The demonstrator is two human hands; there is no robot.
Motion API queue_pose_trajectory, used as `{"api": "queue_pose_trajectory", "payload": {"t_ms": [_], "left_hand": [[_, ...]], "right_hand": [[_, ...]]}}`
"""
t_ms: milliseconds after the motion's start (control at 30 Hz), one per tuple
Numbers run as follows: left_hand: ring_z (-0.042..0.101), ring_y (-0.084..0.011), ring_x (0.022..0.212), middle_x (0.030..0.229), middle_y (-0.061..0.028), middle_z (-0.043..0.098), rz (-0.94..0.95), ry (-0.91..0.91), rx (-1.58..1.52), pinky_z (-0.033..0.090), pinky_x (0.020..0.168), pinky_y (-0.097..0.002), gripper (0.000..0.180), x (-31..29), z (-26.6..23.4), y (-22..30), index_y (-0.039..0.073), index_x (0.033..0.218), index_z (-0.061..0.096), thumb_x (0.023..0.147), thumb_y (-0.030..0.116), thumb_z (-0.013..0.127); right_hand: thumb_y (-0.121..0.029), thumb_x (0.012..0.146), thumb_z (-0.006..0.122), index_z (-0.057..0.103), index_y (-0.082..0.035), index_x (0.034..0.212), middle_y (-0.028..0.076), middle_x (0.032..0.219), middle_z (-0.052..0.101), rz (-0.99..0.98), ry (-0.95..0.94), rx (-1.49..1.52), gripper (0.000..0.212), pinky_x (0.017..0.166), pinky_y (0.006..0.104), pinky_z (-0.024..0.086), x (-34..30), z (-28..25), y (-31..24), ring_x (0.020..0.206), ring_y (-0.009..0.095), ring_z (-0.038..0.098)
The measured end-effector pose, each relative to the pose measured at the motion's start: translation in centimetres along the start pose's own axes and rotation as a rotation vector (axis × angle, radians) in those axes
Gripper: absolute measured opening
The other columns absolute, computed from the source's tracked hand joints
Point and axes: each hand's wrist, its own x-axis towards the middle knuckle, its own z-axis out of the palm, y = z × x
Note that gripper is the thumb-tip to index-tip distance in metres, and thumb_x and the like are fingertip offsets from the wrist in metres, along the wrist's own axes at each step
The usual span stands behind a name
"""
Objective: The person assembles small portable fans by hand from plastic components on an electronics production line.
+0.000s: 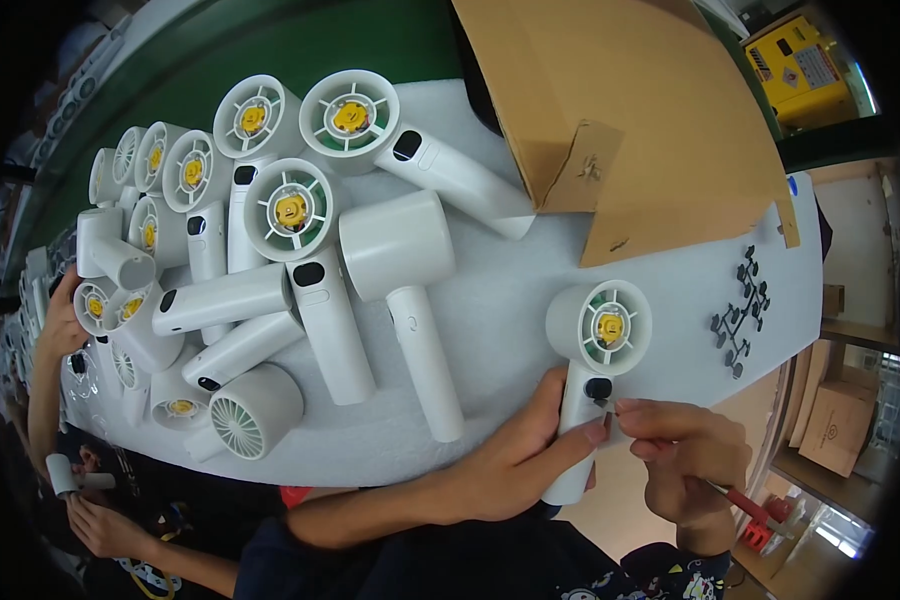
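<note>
My left hand (535,440) is wrapped around the handle of a white handheld fan (570,470), its round head up and its yellow-centred hub facing me. The thumb lies across the handle just below a dark oval window. Close to that window, my right hand (690,455) has its fingertips pinched beside a tiny dark piece (606,410); whether they grip it I cannot make out. A slim tool with a red handle (745,502) is tucked in the same hand, and its tip is hidden.
Many similar white fans (320,330) lie piled left of centre on a pale mat. An open cardboard box (650,100) stands at the back right. Small dark parts on a branched frame (742,310) lie at right. Another person's hand (105,525) holds a white piece (62,474) at left.
</note>
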Motion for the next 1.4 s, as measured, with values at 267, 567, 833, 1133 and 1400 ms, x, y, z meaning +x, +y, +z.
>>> {"api": "queue_pose_trajectory", "payload": {"t_ms": [267, 567, 833, 1133, 1400], "left_hand": [[0.056, -0.0136, 0.072, 0.094, -0.01, 0.048, 0.128, 0.017, 0.243, 0.047, 0.062, -0.0295, 0.035, 0.2, 0.0, -0.7, 0.001, 0.126, 0.024, 0.097, 0.012, 0.041], [0.061, -0.0232, 0.063, 0.078, -0.0165, 0.058, 0.186, 0.105, 0.452, 0.048, 0.057, -0.034, 0.046, 0.2, 0.3, -1.0, -0.003, 0.13, 0.016, 0.094, 0.007, 0.042], [0.062, -0.0241, 0.063, 0.076, -0.0171, 0.059, 0.246, 0.121, 0.545, 0.048, 0.057, -0.0353, 0.045, 0.4, 0.3, -1.2, -0.004, 0.129, 0.016, 0.094, 0.008, 0.041], [0.063, -0.0272, 0.061, 0.075, -0.0189, 0.059, 0.229, 0.166, 0.518, 0.048, 0.058, -0.0373, 0.045, 0.2, 0.4, -1.5, -0.004, 0.129, 0.017, 0.093, 0.008, 0.043], [0.063, -0.0351, 0.063, 0.073, -0.023, 0.059, 0.23, 0.196, 0.521, 0.048, 0.058, -0.0424, 0.043, 0.3, 0.6, -1.4, -0.006, 0.126, 0.02, 0.092, 0.007, 0.043]], "right_hand": [[0.013, 0.071, 0.065, 0.062, 0.004, 0.088, 0.021, 0.1, 0.065, -0.219, -0.103, -0.149, 0.019, 0.064, 0.0266, 0.058, -0.7, 0.1, 0.9, 0.075, 0.025, 0.069], [0.016, 0.069, 0.055, 0.062, 0.008, 0.1, 0.025, 0.107, 0.062, -0.268, 0.004, -0.047, 0.033, 0.06, 0.0251, 0.057, -2.1, 0.9, 2.3, 0.072, 0.018, 0.068], [0.017, 0.067, 0.056, 0.062, 0.004, 0.086, 0.021, 0.098, 0.064, -0.343, 0.032, -0.129, 0.024, 0.061, 0.0263, 0.058, -2.3, 1.4, 2.7, 0.076, 0.023, 0.069], [0.017, 0.066, 0.059, 0.045, 0.001, 0.064, 0.017, 0.088, 0.064, -0.363, 0.069, -0.257, 0.021, 0.062, 0.0306, 0.06, -2.4, 2.1, 2.6, 0.085, 0.033, 0.068], [0.016, 0.064, 0.057, 0.046, 0.001, 0.065, 0.018, 0.089, 0.063, -0.414, 0.053, -0.268, 0.019, 0.063, 0.0319, 0.06, -2.8, 2.2, 3.4, 0.087, 0.035, 0.067]]}}
